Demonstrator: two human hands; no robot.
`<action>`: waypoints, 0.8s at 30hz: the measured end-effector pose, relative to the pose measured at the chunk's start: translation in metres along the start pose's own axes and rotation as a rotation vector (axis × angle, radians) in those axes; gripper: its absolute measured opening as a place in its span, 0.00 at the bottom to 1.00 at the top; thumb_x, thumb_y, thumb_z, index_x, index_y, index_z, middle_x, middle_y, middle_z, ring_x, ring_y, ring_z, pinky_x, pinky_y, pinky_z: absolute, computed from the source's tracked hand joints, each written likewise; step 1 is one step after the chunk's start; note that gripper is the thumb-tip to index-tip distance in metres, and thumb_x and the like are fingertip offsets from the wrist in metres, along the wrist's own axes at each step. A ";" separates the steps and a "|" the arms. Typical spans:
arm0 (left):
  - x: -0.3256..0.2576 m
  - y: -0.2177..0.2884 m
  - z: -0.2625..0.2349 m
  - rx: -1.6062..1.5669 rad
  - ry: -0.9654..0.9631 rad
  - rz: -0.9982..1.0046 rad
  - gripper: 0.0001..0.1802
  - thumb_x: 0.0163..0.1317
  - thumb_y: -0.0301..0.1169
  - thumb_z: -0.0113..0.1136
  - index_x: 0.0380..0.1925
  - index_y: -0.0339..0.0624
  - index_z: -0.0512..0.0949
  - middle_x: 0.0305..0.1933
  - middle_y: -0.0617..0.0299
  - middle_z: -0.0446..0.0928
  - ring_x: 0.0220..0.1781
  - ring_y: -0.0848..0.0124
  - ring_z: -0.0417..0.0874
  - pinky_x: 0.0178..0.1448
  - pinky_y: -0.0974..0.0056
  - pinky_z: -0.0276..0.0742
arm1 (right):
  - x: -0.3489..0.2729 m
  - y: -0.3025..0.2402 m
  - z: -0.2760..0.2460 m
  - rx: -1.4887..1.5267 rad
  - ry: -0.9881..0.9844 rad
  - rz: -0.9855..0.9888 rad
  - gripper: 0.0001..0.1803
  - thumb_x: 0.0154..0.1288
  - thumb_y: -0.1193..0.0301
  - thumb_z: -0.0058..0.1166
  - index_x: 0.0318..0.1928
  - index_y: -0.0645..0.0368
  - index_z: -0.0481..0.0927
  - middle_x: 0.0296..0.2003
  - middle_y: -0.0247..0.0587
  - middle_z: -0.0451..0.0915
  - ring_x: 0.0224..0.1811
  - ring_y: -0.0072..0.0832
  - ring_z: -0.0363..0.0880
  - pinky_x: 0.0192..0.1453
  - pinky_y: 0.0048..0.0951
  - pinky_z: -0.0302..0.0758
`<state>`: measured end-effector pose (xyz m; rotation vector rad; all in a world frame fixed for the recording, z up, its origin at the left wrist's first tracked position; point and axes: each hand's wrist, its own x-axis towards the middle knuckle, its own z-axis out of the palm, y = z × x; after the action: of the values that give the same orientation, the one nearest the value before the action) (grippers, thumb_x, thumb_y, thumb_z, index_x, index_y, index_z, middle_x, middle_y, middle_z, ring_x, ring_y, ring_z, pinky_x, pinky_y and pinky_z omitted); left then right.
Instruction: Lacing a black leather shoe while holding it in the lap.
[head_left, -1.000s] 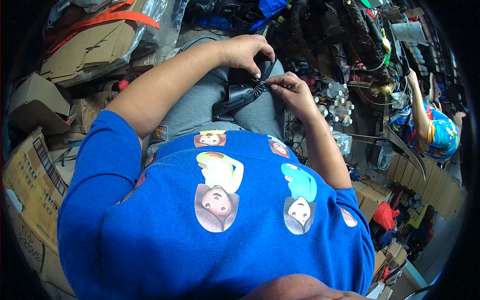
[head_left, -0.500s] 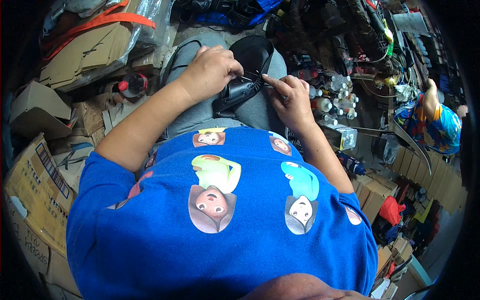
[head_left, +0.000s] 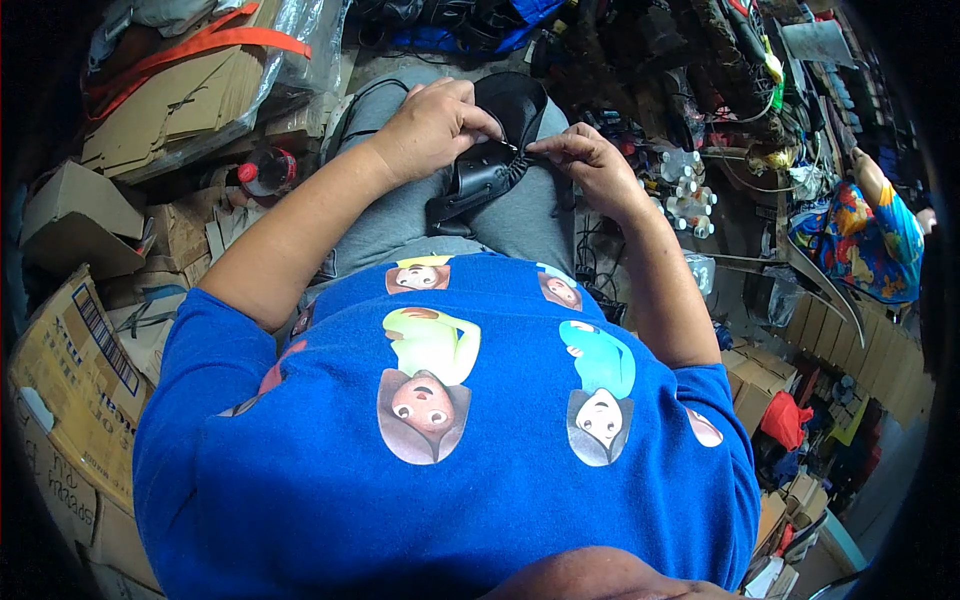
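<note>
A black shoe (head_left: 478, 182) with a raised, stitched-looking edge rests across my lap, on grey trousers (head_left: 385, 215). My left hand (head_left: 432, 125) reaches over its left side, thumb and forefinger pinched together above the opening. From the right comes my right hand (head_left: 592, 165), its thumb and fingertips closed at the shoe's far right edge. Between the two pinches shows a thin shiny sliver, too small to identify. What each set of fingertips holds cannot be made out.
To the left are a red-capped bottle of dark drink (head_left: 267, 172), an open cardboard box (head_left: 80, 220) and stacked flat cardboard (head_left: 180, 95). Several clear bottles (head_left: 688, 200) stand right of my knee. Farther right, a person in a multicoloured shirt (head_left: 850, 240) is close to a curved dark strip (head_left: 828, 285).
My right hand has lifted away slightly up and right, its pointing forefinger now pinched with the thumb. My left hand has shifted a little right and up. The shoe stays on my lap.
</note>
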<state>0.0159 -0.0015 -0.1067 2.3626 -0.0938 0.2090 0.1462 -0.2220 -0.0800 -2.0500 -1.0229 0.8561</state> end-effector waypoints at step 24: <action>0.002 0.007 0.001 0.160 0.031 0.123 0.12 0.49 0.29 0.66 0.36 0.52 0.84 0.30 0.62 0.77 0.35 0.65 0.79 0.43 0.60 0.72 | -0.007 -0.001 0.004 -0.009 -0.012 0.042 0.18 0.57 0.76 0.61 0.50 0.50 0.83 0.32 0.26 0.76 0.36 0.14 0.71 0.43 0.18 0.70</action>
<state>0.0169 -0.0072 -0.1022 2.5137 -0.2151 0.3228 0.1389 -0.2265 -0.0797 -2.0830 -0.9944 0.8879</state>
